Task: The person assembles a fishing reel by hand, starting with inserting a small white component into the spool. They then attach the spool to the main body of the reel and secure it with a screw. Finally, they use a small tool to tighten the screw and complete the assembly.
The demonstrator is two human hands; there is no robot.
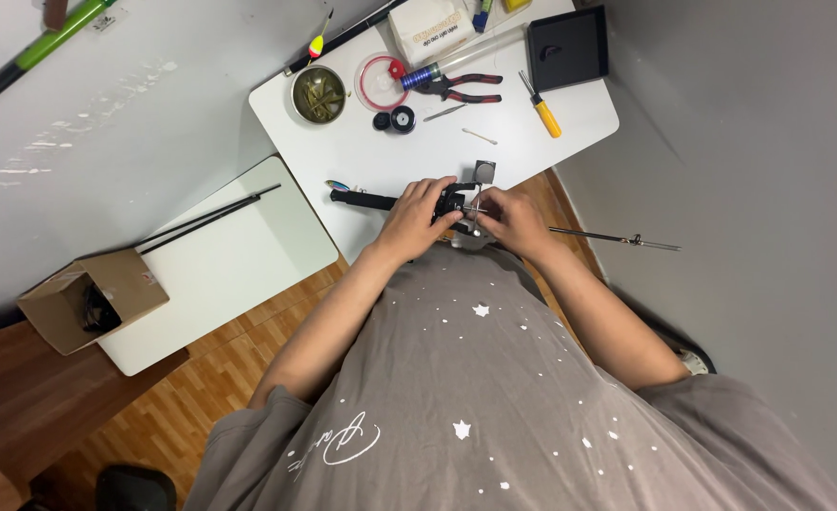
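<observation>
Just below the small grey square (485, 171), the left hand (417, 219) is clenching a black fishing reel (452, 202) while the right hand (511, 220) is pinching its metal handle (474, 213).

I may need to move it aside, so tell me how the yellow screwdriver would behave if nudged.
The screwdriver looks rigid, so it should move as one piece. Its handle seems rounded and it lies flat on the smooth white table, so it may roll rather than slide. It lies apart from the black tray and the pliers, so a light push probably disturbs nothing else.
</observation>
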